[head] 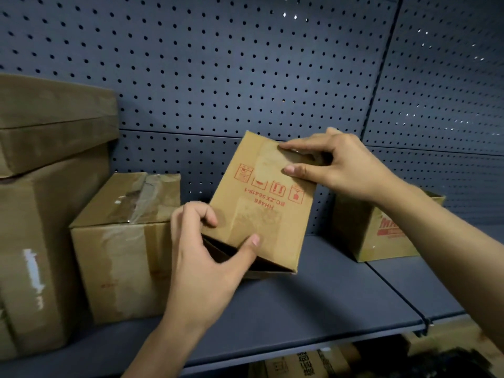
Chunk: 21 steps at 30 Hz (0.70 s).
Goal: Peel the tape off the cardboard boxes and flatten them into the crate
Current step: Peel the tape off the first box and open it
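Observation:
A small cardboard box [261, 214] with red handling symbols printed upside down is held tilted above the blue shelf [327, 290]. Its lower end gapes open and dark. My left hand [207, 263] grips that lower left corner, thumb on the printed face and fingers curled round the edge. My right hand [338, 165] pinches the top right edge, where a strip of clear tape [270, 162] runs down the face. No crate is in view.
A taped box [122, 241] stands on the shelf to the left, beside a tall stack of larger boxes [41, 186]. Another box [381, 236] with red lettering sits behind my right forearm. A pegboard wall [245, 64] backs the shelf; more boxes [305, 364] lie below.

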Each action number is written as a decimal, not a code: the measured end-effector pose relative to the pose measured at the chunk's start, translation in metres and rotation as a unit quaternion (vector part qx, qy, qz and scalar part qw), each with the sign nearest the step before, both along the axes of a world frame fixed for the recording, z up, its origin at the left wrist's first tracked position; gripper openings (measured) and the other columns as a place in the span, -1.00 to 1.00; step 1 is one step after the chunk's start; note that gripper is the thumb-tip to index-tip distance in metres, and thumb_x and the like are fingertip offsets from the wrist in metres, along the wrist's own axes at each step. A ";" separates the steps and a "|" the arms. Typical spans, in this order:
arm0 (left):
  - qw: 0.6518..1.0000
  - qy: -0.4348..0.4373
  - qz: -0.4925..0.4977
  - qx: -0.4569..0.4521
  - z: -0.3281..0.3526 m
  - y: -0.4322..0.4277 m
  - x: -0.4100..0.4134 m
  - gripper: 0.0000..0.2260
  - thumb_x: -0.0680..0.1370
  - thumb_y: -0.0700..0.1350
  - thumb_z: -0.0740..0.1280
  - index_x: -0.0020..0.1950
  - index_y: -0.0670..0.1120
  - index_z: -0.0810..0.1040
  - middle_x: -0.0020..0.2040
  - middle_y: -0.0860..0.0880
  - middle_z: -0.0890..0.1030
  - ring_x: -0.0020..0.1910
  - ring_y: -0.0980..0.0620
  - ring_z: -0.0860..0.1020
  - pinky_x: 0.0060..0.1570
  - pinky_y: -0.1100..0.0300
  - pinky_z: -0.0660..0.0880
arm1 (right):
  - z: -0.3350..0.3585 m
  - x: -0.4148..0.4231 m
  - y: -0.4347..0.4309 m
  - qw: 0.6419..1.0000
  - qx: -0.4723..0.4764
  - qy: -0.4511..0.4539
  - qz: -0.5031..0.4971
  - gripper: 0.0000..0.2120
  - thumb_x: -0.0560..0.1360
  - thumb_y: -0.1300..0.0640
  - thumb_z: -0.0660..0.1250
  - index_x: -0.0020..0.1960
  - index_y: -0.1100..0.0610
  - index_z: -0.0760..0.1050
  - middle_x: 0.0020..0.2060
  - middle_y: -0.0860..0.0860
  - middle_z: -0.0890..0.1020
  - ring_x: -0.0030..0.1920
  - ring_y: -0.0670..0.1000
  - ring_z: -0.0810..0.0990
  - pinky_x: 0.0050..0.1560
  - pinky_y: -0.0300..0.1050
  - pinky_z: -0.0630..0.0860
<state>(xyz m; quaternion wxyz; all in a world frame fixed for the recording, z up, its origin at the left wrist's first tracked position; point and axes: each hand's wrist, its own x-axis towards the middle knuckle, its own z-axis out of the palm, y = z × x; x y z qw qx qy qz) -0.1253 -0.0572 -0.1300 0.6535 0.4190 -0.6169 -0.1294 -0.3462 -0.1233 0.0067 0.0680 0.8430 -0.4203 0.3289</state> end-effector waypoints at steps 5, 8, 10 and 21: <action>0.999 0.005 -0.006 0.039 -0.011 0.003 -0.005 -0.47 0.28 0.10 0.54 0.13 0.22 0.33 0.20 0.10 0.44 0.22 0.17 0.43 0.10 0.27 0.38 | -0.003 0.003 0.003 0.997 -0.015 0.071 -0.002 -0.41 0.42 -0.36 0.26 0.35 -0.11 0.54 0.00 -0.45 0.48 -0.10 -0.19 0.37 -0.13 -0.46 0.27; 0.998 -0.057 0.022 0.034 -0.001 0.005 -0.002 -0.34 0.26 0.21 0.52 0.28 0.31 0.31 0.28 0.25 0.39 0.24 0.32 0.37 0.15 0.25 0.34 | -0.003 0.003 0.006 0.995 -0.036 0.091 0.004 -0.45 0.46 -0.30 0.27 0.33 -0.03 0.57 0.08 -0.25 0.60 -0.11 -0.11 0.40 -0.08 -0.39 0.34; 0.991 -0.110 0.051 0.063 0.010 0.009 -0.003 -0.24 0.19 0.39 0.42 0.34 0.41 0.21 0.32 0.33 0.33 0.21 0.28 0.37 0.12 0.16 0.35 | -0.002 0.007 0.011 0.994 -0.046 0.103 0.004 -0.48 0.48 -0.26 0.30 0.32 -0.01 0.58 0.12 -0.13 0.67 -0.08 -0.03 0.47 -0.03 -0.15 0.49; 0.925 -0.284 0.180 0.176 0.000 0.012 -0.034 0.34 -0.01 0.67 0.14 0.60 0.10 -0.29 0.50 -0.13 0.08 0.42 -0.23 0.23 0.36 -0.17 0.29 | 0.001 0.025 0.034 0.984 -0.060 0.164 -0.027 -0.56 0.43 -0.07 0.44 0.28 0.00 0.61 0.02 -0.07 0.71 -0.02 -0.08 0.53 0.01 -0.15 0.51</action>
